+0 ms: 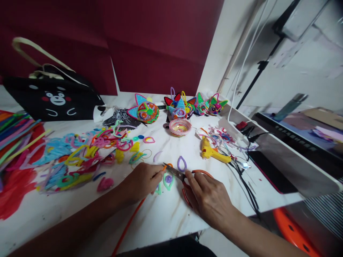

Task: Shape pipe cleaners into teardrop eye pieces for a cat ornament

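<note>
My left hand (146,180) pinches an orange pipe cleaner (129,223), whose long end trails down toward the table's front edge. A short orange piece pokes out past the fingertips, beside the blades of the scissors (175,172). Around the orange handles of those scissors, my right hand (207,194) is closed. Whether the blades touch the pipe cleaner I cannot tell. Just behind them lies a purple pipe-cleaner loop (182,163). Below the blades sits a mint-green leaf shape with a purple coil (168,179) in its middle.
Loose pipe-cleaner pieces (104,141) spread over the left side. A yellow glue gun (214,151) and black cables (245,189) lie at right, near a phone (270,173). Colourful animal heads (146,112) and a pink bowl (180,127) stand behind. A black bag (53,100) is at back left.
</note>
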Motion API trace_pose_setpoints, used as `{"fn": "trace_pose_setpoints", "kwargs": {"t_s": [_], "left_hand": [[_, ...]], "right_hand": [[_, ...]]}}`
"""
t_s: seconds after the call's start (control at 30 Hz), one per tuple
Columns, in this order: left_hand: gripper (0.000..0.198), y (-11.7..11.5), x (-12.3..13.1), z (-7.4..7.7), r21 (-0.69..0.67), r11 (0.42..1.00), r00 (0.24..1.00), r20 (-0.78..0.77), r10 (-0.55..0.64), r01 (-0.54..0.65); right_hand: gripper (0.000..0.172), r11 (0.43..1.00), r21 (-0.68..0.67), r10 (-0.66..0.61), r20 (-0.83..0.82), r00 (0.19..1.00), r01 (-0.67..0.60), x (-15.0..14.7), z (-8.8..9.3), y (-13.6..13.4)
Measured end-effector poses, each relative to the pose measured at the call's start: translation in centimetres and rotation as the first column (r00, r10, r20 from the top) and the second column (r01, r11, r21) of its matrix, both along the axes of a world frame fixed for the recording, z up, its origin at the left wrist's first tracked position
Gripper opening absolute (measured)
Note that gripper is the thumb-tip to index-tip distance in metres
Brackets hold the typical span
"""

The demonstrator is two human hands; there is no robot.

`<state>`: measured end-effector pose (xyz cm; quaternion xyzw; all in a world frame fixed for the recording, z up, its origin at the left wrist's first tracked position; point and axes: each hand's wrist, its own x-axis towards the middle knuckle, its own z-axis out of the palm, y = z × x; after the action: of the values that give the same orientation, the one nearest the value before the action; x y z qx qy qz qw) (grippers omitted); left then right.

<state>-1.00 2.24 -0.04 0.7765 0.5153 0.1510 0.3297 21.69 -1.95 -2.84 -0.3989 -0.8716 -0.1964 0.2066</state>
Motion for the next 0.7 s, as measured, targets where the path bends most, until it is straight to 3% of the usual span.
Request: {"fn": "trace_pose_setpoints", "kwargs": {"t_s": [0.5,0.7], "left_hand": [[0.043,0.2,-0.1,0.4,-0.095,0.995,0.996,0.083,0.04,-0.032],[0.041,0.7,-0.3,-0.3,-0.113,0.993,0.991,0.124,0.059,-0.045]], "right_hand": [[0.038,0.989,0.139,0.021,0.217,0.976,-0.053,-0.6,0.6,0.7],[0.036,0.99,0.097,0.065,0.313,0.948,-0.1,-0.9,0.4,1.3]]}}
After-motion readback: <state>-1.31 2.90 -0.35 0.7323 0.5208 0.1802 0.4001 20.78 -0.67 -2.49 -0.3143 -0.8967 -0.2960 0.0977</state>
